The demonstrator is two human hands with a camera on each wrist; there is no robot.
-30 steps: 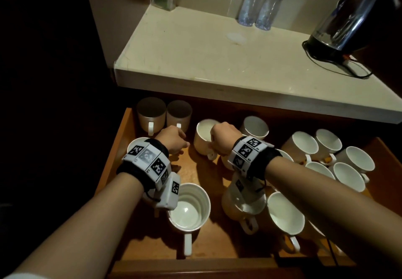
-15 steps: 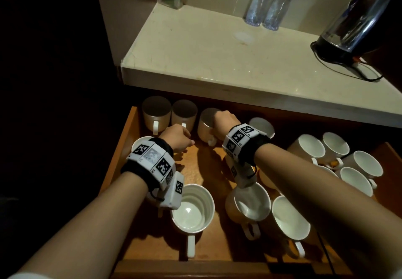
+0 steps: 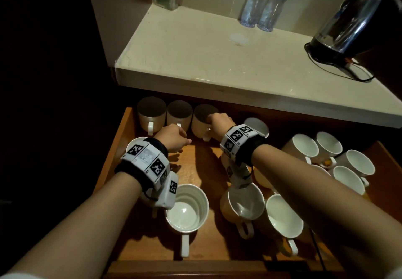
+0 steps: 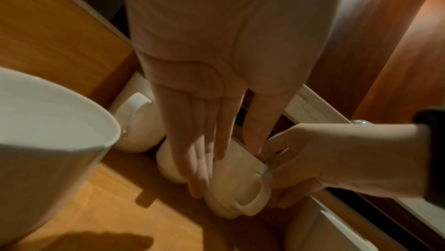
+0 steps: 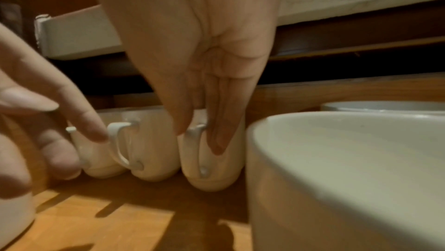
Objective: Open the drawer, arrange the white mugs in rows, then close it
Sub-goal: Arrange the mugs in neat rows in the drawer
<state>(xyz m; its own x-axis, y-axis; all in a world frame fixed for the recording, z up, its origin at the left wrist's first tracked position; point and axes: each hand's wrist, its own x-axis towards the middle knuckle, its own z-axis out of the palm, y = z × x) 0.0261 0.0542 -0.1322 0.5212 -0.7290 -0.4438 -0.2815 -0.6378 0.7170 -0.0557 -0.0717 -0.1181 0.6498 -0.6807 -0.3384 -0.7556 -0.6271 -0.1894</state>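
Mugs are being lined up along the back wall of the open drawer (image 3: 121, 139), so the arranging step is in hand. In the head view three mugs stand side by side at the back left, handles toward the person, and the right hand (image 3: 219, 124) sits on the third mug (image 3: 202, 122), at its handle. The left hand (image 3: 171, 139) hovers just in front of the second mug (image 3: 179, 114). Many loose mugs (image 3: 302, 146) stand unsorted to the right and front.

From the left wrist, the left hand's fingers (image 4: 199, 160) lie straight and relaxed over the mugs, holding nothing; the right hand (image 4: 301, 161) curls round the third mug's handle (image 4: 253, 200).

From the right wrist, the right hand's fingers (image 5: 216, 121) and thumb pinch that handle (image 5: 195, 133), the mug resting on the drawer floor beside its neighbour (image 5: 151, 140).

Next, I judge, the handle needs squaring with the others, then release and a reach for a fourth mug; nearby mugs could be knocked.
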